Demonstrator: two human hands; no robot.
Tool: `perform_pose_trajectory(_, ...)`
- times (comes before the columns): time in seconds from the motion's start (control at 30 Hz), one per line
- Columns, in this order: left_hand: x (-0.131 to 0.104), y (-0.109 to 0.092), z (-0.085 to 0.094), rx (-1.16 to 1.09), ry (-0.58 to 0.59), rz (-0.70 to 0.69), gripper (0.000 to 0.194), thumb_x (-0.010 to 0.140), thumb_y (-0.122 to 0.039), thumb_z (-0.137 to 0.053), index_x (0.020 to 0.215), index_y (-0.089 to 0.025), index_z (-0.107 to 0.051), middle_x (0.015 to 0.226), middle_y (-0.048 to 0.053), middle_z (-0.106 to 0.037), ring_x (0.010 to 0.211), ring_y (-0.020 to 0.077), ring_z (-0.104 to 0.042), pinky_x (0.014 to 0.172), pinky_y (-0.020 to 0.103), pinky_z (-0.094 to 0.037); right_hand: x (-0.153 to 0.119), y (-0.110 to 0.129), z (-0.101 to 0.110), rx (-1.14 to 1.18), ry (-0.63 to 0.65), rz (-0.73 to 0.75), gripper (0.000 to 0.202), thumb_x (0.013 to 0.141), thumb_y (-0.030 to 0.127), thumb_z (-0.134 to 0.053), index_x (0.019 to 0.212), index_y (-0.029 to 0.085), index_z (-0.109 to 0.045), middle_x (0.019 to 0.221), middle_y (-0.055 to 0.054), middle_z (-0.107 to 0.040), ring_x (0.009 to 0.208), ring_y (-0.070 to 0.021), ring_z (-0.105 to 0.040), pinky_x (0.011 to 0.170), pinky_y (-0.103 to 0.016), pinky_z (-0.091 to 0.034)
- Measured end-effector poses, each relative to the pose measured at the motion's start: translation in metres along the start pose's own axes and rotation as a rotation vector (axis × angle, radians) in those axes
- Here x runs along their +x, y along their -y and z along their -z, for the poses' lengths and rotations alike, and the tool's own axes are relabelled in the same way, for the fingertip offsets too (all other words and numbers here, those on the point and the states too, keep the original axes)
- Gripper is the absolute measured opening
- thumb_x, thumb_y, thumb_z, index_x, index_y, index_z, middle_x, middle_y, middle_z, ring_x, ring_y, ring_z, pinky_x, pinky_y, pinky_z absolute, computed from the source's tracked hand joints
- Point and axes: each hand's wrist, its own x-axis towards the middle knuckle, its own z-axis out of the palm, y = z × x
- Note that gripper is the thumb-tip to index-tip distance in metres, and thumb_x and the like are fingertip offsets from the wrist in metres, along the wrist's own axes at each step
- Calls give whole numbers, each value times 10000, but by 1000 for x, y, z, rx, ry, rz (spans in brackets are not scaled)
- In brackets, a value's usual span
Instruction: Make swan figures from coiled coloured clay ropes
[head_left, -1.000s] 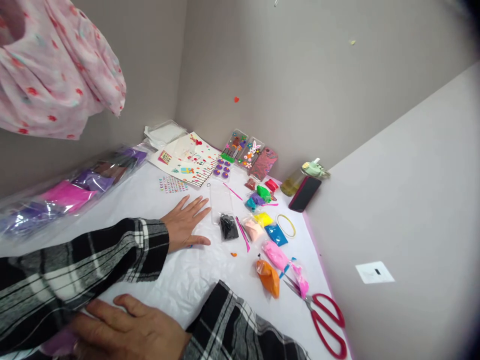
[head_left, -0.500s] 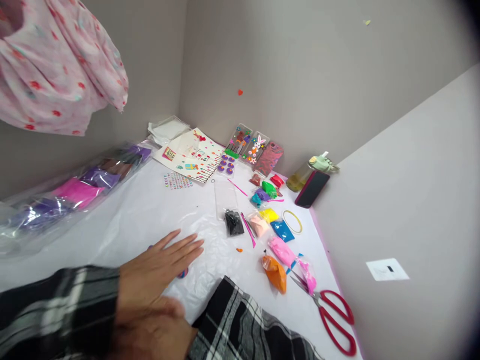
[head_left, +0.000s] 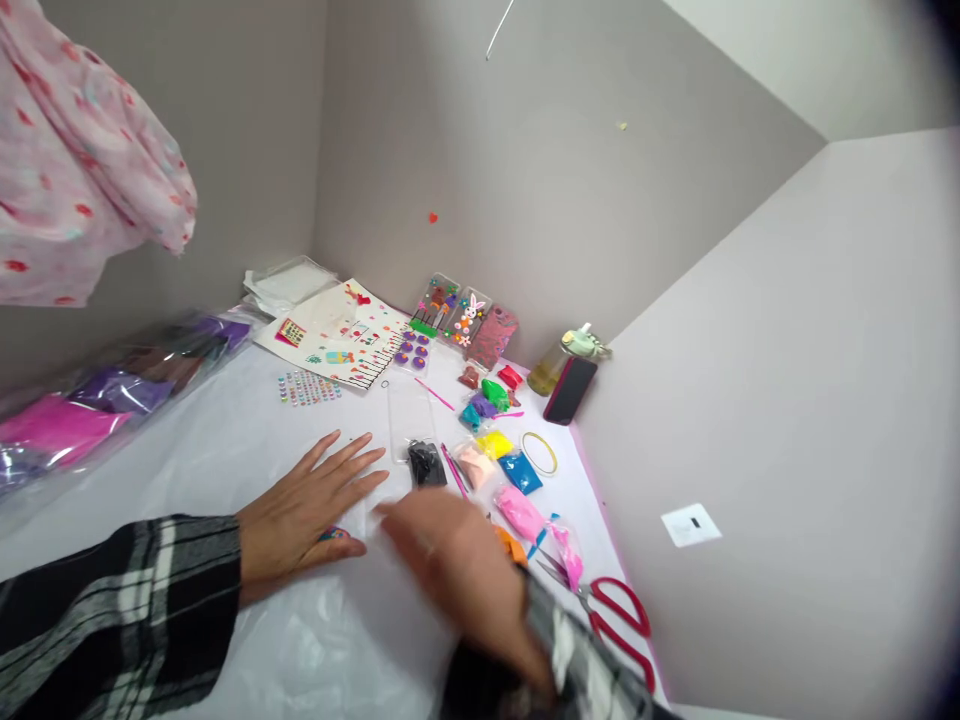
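My left hand (head_left: 307, 515) lies flat on the plastic-covered white table (head_left: 322, 650), fingers spread. Under its palm, by the thumb, a bit of something small and multicoloured, blue with orange, peeks out (head_left: 334, 535); the rest is hidden. Smeared by motion, my right hand (head_left: 457, 565) hovers over the table to the right, its fingers too blurred to read. Behind it, an orange clay packet (head_left: 511, 545) is partly covered. Close by are a black clay packet (head_left: 427, 464) and a clear phone case (head_left: 409, 420).
Several clay packets, including a pink one (head_left: 519, 512), lie to the right near red-handled scissors (head_left: 619, 610). A phone (head_left: 571, 391) leans on a jug (head_left: 546, 372). At the back are decorated cases (head_left: 466, 318) and a drawing sheet (head_left: 367, 345); a long plastic bag (head_left: 120, 390) lies left.
My right hand has moved from beside the left wrist up and to the right, across the orange packet. My left hand stays flat on the table. The camera view has turned right.
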Motion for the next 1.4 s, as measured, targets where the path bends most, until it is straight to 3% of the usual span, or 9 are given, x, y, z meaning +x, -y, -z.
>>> perform_pose_trajectory(0.07, -3, 1, 4, -56, -81, -13, 420, 1072, -451, -421, 1418, -255, -558, 1514, 64, -590, 1538, 252, -336, 1294, 490, -121, 22, -56, 30, -56, -41, -182, 239, 1009, 341, -496, 1042, 293, -728, 937, -4, -787, 840, -177, -746, 818, -308, -611)
perform_pose_trajectory(0.13, -4, 2, 7, -97, -143, 10, 347, 1082, -344, -408, 1363, -255, -592, 1433, 46, -653, 1507, 235, -394, 1293, 484, -177, 42, -112, 58, -128, -84, -377, 307, 1055, 271, -405, 1126, 216, -698, 965, -53, -771, 822, -182, -738, 807, -336, -609)
perform_pose_trajectory(0.2, -4, 2, 7, -128, -182, 40, 319, 1072, -296, -429, 1329, -258, -614, 1371, 39, -689, 1471, 231, -447, 1288, 482, -222, 56, -160, 77, -207, -92, -540, 240, 1056, 262, -481, 1130, 162, -687, 1054, -84, -743, 917, -200, -722, 871, -389, -594)
perform_pose_trajectory(0.3, -4, 1, 7, -168, -193, 58, 302, 1058, -259, -444, 1278, -267, -651, 1318, 31, -713, 1430, 228, -499, 1279, 483, -267, 67, -210, 82, -274, -10, -701, 277, 1005, 343, -644, 1211, 159, -651, 1207, -89, -681, 1025, -219, -690, 894, -426, -595)
perform_pose_trajectory(0.4, -4, 0, 7, -193, -179, 82, 297, 1047, -241, -445, 1220, -278, -684, 1303, 20, -721, 1416, 227, -517, 1275, 492, -287, 74, -238, 68, -318, 61, -780, 329, 1000, 349, -652, 1273, 168, -625, 1274, -100, -650, 1076, -238, -676, 910, -444, -593)
perform_pose_trajectory(0.53, -6, 0, 8, -197, -179, 118, 286, 1034, -253, -471, 1207, -297, -693, 1306, 19, -720, 1418, 230, -519, 1273, 502, -300, 80, -258, 52, -363, 94, -821, 338, 1001, 349, -648, 1289, 175, -619, 1301, -104, -639, 1104, -246, -667, 930, -456, -585)
perform_pose_trajectory(0.73, -6, 1, 8, -198, -182, 124, 290, 1036, -263, -456, 1155, -302, -717, 1293, 17, -726, 1394, 234, -545, 1269, 473, -314, 85, -272, 49, -374, 117, -814, 328, 1002, 351, -647, 1278, 174, -625, 1286, -100, -646, 1092, -242, -672, 922, -449, -588)
perform_pose_trajectory(1.13, -5, 2, 10, -235, -188, 135, 265, 1042, -266, -463, 1130, -299, -711, 1257, 10, -727, 1379, 222, -548, 1263, 462, -319, 79, -278, 53, -401, -5, -759, 310, 1009, 351, -637, 1263, 172, -631, 1257, -96, -659, 1058, -229, -680, 908, -436, -594)
perform_pose_trajectory(1.4, -4, 1, 13, -240, -196, 165, 295, 1046, -276, -430, 1106, -306, -717, 1252, 13, -735, 1365, 239, -565, 1261, 472, -327, 107, -277, 51, -451, -53, -683, 314, 1008, 348, -638, 1271, 177, -629, 1278, -99, -652, 1087, -237, -673, 930, -451, -586)
